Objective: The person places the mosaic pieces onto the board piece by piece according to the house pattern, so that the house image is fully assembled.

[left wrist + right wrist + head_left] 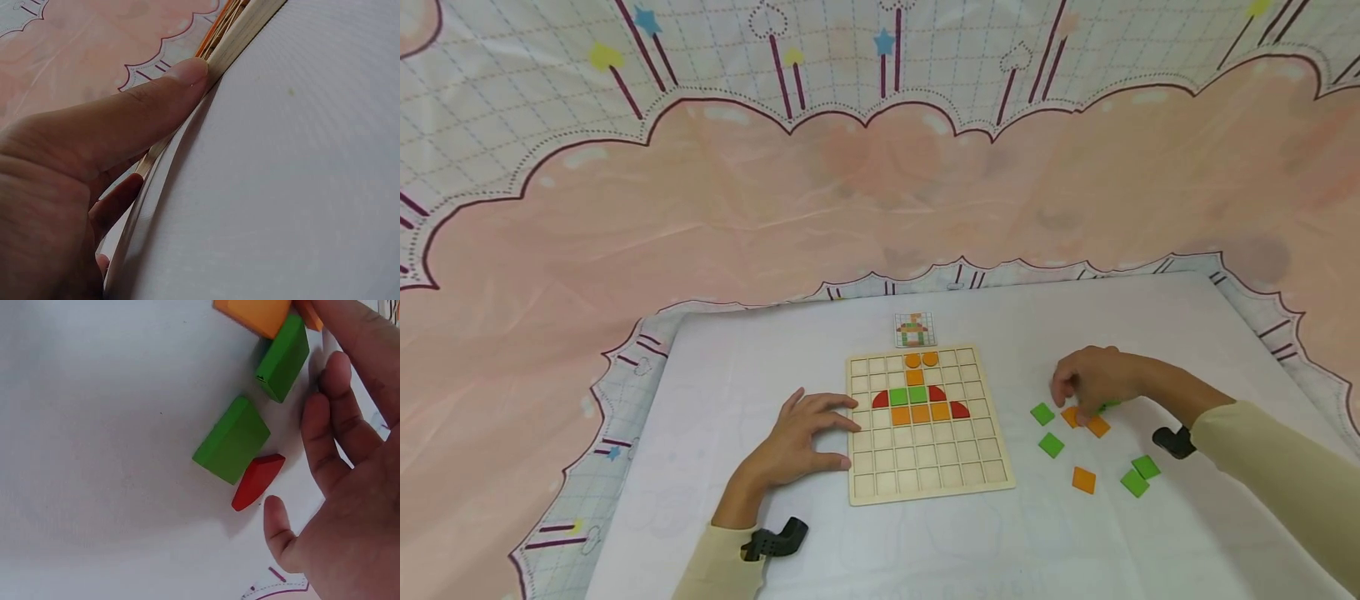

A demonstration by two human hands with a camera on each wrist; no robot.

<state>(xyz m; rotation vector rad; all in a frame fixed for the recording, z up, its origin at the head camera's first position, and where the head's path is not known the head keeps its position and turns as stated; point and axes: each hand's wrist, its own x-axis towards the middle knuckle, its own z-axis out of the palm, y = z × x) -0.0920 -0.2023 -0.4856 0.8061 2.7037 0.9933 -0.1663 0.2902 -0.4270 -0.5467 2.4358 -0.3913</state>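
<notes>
A pale wooden grid board [917,483] lies on the white table. On it sit two orange discs [930,359], orange squares [920,413], green squares [897,397] and red quarter-round pieces [959,409]. My left hand [801,437] touches the board's left edge with thumb and extended fingers; the left wrist view shows the thumb [184,75] against the wooden side. To the right, my right hand [1097,377] hovers low over loose tiles, its thumb at an orange tile [1070,417]. Its fingers bend loosely near green tiles [234,440] and a red quarter-round piece [258,481].
A small pattern card [914,330] lies just beyond the board. More loose tiles, including a green one [1051,445] and an orange one [1083,480], are scattered right of the board. A patterned cloth [775,208] rises behind the table.
</notes>
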